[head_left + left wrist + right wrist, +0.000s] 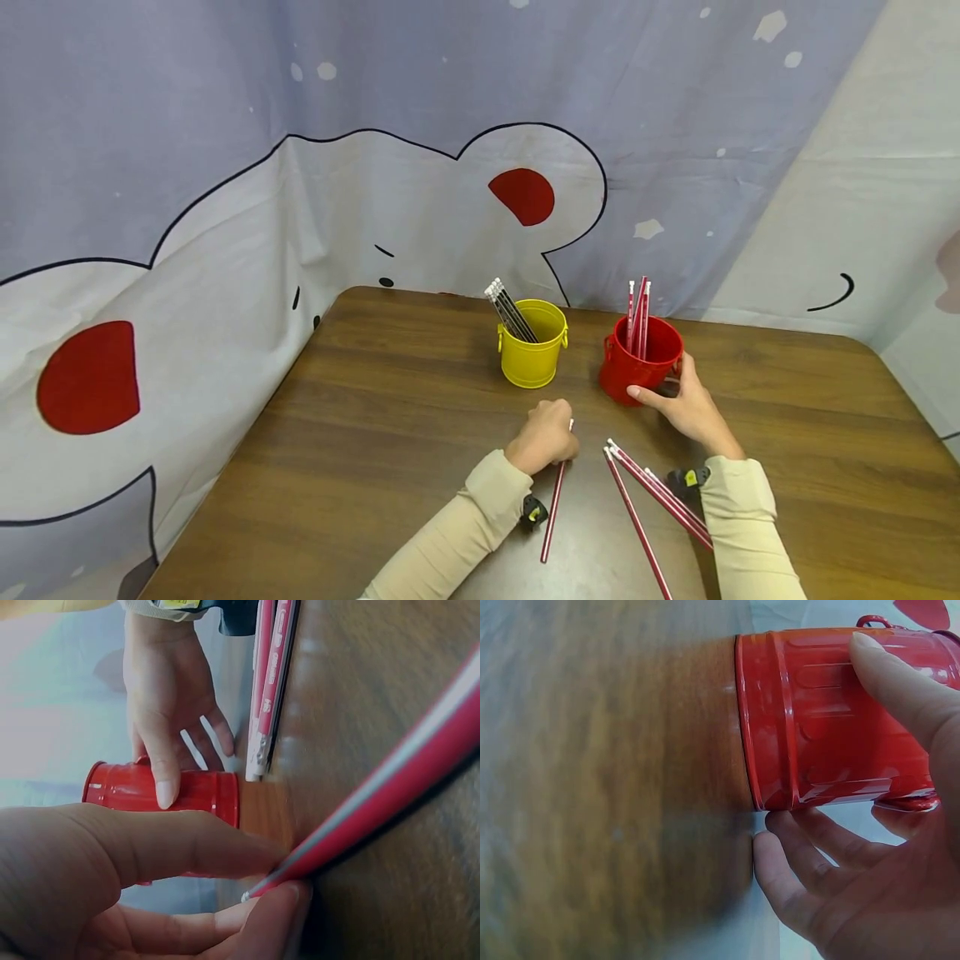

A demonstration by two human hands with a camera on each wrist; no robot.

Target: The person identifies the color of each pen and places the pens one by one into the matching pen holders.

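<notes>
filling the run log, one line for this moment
left hand: pinches red pencil | right hand: holds red bucket | yellow bucket: dark pencils inside | loose red pencils: on table

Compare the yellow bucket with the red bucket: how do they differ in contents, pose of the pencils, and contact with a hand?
The yellow bucket holds dark pencils; the red bucket holds red pencils. Those in the yellow bucket lean sideways; those in the red one stand nearly upright. The right hand touches the red bucket, not the yellow. Both have side handles.

Gap between yellow bucket (529, 364) and red bucket (628, 375), pencils (660, 493) blocking in front
</notes>
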